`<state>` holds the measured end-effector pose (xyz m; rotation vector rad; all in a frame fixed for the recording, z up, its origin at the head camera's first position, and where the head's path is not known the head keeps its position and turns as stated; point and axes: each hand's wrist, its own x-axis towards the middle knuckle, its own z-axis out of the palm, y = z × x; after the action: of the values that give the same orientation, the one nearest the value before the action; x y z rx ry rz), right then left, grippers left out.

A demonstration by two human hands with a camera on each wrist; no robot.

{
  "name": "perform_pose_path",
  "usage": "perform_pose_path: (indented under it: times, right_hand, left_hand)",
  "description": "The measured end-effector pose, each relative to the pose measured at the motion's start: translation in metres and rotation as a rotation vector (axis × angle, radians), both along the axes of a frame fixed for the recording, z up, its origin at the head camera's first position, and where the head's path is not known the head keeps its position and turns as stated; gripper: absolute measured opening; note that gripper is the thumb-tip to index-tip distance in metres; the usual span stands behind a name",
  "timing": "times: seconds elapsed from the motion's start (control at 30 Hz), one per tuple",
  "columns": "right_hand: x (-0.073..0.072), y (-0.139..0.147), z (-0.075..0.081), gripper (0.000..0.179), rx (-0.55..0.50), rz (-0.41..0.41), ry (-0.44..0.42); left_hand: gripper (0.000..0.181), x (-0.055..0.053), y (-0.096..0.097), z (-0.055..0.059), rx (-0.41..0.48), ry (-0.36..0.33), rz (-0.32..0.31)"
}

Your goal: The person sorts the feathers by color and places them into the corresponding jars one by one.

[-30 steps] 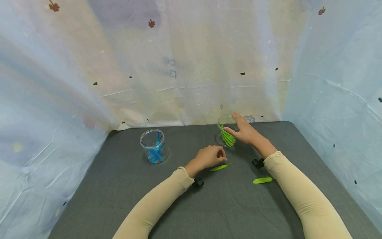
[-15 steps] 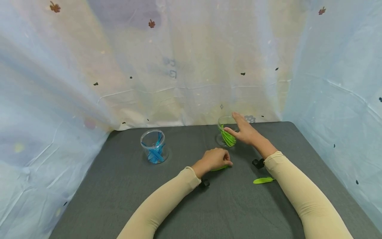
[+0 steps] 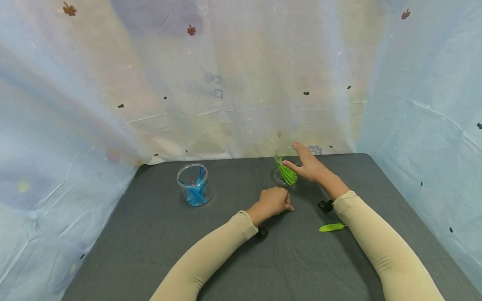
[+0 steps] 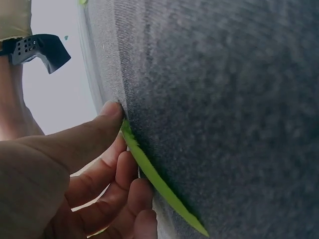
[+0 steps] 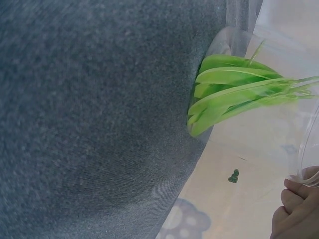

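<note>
My left hand is low over the dark cloth in the middle. In the left wrist view its thumb and index finger pinch one end of a green feather, which lies along the cloth; in the head view the hand hides that feather. My right hand holds the rim of a clear jar at the back, thumb and fingers spread around its right side. Several green feathers lean together inside this jar. Another green feather lies on the cloth beside my right forearm.
A second clear jar with several blue feathers stands at the back left. Dark grey cloth covers the table. Patterned curtains hang behind it and along both sides.
My left hand has moved right and slightly toward me, coming down over the middle green feather and taking hold of it. The right hand has stayed on the jar.
</note>
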<state>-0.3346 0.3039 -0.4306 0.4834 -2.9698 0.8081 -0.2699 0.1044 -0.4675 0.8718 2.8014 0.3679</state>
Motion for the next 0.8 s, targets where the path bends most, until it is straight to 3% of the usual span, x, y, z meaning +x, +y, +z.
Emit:
perform_pose_path:
  times: [0.43,0.8]
  right_hand:
    - [0.0,-0.001,-0.001,0.104,0.004,-0.004,-0.008]
    - [0.0,0.001,-0.001,0.105,0.004,-0.012,-0.018]
  left_hand:
    - [0.04,0.002,-0.004,-0.001,0.035,-0.048,-0.024]
    - [0.02,-0.005,-0.016,0.001,0.155,-0.079,-0.033]
